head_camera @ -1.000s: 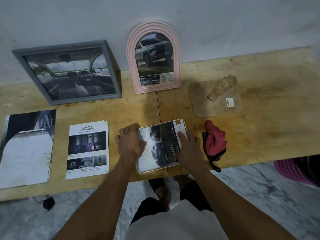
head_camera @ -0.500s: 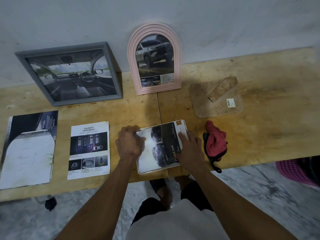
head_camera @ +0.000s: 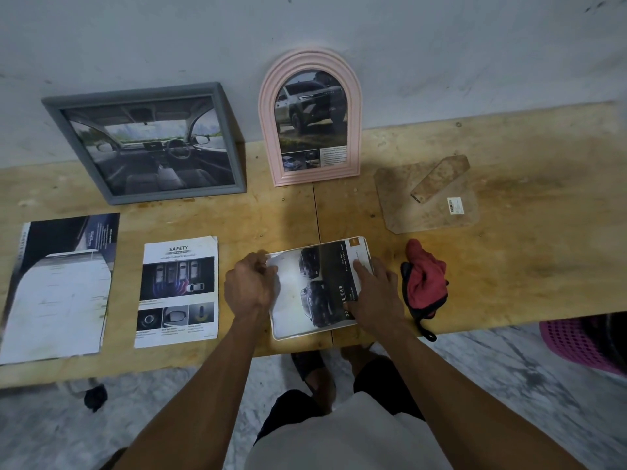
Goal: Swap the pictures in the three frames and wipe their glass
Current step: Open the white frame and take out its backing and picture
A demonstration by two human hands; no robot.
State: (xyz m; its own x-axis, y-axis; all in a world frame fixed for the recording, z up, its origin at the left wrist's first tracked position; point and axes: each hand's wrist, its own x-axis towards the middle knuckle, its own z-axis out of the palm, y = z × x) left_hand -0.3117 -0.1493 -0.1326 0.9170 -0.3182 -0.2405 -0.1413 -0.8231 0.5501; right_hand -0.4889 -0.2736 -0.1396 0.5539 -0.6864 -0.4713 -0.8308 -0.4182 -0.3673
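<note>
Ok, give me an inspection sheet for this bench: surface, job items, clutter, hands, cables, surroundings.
Surface: wooden bench, stained, with a seam down the middle.
Job's things: grey frame and pink arched frame lean on the wall, each showing a car picture; a third picture panel lies flat at the near edge; frame backing board lies apart; red cloth beside the panel; safety sheet and dark sheet lie flat.
Clutter: nothing seen.
Hands: left hand curled at the panel's left edge; right hand presses its right side.
Cables: nothing seen.
Surroundings: grey wall, marbled floor, pink basket.
</note>
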